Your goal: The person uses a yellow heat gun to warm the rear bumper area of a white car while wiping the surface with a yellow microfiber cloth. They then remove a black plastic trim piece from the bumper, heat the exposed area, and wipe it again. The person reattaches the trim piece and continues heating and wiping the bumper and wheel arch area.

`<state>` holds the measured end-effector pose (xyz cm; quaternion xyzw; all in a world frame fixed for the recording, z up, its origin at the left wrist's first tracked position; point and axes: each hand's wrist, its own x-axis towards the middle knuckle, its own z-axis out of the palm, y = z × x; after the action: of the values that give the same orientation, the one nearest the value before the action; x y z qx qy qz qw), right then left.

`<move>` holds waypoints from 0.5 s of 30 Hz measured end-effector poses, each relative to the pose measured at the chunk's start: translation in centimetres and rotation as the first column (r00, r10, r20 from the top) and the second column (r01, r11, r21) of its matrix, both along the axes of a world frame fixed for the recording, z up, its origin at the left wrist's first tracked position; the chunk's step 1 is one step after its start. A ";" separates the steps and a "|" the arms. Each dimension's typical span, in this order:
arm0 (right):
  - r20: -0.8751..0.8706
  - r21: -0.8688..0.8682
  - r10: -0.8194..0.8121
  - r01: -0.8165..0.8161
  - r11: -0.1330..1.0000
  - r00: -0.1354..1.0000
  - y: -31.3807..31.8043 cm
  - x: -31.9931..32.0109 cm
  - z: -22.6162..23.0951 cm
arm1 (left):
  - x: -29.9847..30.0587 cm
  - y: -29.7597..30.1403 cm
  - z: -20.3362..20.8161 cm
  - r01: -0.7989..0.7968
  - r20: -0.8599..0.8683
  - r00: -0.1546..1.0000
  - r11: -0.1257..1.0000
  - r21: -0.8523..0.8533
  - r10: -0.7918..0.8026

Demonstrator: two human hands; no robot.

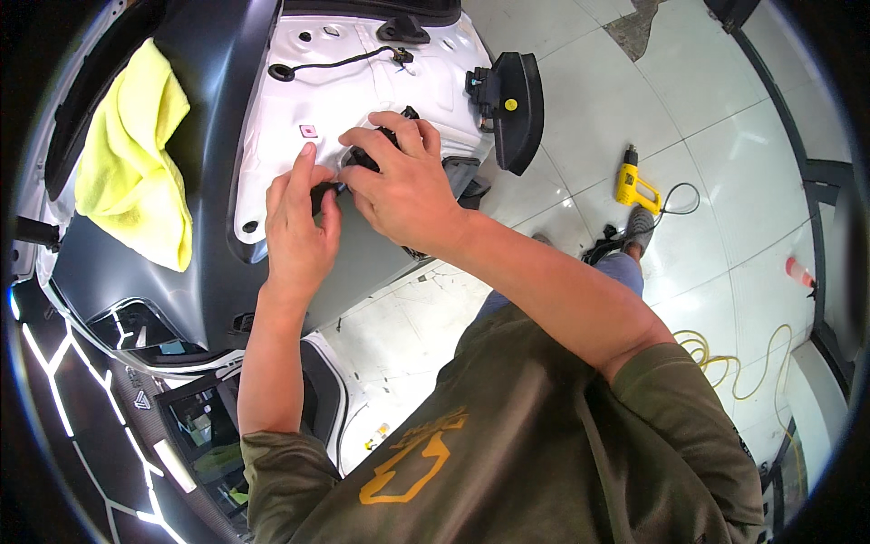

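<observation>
Both my hands are at a small black part [365, 156] on the white metal body panel [276, 168] of a car. My right hand [406, 189] curls over it from the right, fingertips bent down around it. My left hand [302, 222] comes in from the left, its thumb and fingers around a dark end [320, 194] of what looks like the same piece. My fingers cover most of the part, so its exact kind is hidden. Above my hands, a black cable [340, 64] runs from a round grommet to a small connector [401, 57].
A yellow cloth [136, 163] lies over the dark grey car body [213, 136]. At the panel's right edge sits a black curved piece [518, 113] with a yellow dot. On the tiled floor lie a yellow heat gun [636, 184] with its cord and a yellow hose [725, 360].
</observation>
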<state>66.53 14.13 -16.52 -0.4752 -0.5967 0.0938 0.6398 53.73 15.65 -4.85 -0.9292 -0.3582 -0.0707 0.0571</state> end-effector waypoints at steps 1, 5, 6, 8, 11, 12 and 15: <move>-0.002 -0.004 -0.013 0.013 1.000 1.000 0.1 -0.2 -0.1 | -0.1 0.3 -0.2 0.017 0.017 1.000 1.000 0.007 -0.018; 0.020 -0.044 -0.008 0.009 0.999 1.000 0.2 -0.3 0.3 | 0.1 0.6 -0.2 0.008 0.037 0.999 1.000 -0.001 -0.008; 0.027 -0.041 -0.007 0.008 0.999 1.000 0.2 -0.3 0.3 | 0.1 0.7 -0.2 0.007 0.038 0.999 1.000 -0.004 -0.007; 0.041 -0.036 -0.006 0.008 0.999 0.999 0.3 -0.2 0.3 | 0.0 0.8 -0.1 0.007 0.039 0.999 1.000 -0.011 -0.007; 0.036 -0.068 -0.005 0.007 0.998 0.999 0.1 -0.1 0.9 | -0.1 1.0 -0.1 0.031 0.049 0.998 0.999 -0.017 -0.030; 0.042 -0.066 -0.007 0.010 0.998 0.999 0.1 -0.1 1.0 | -0.2 1.0 0.0 0.029 0.045 0.999 0.999 -0.026 -0.028; 0.059 -0.062 -0.007 0.011 0.998 0.998 0.1 0.0 1.1 | -0.2 0.9 0.4 0.027 0.036 0.999 0.998 -0.048 -0.025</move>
<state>66.54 14.19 -15.43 -0.5002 -0.6098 0.0956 0.6072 53.50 16.55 -4.48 -0.9335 -0.3488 -0.0794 0.0271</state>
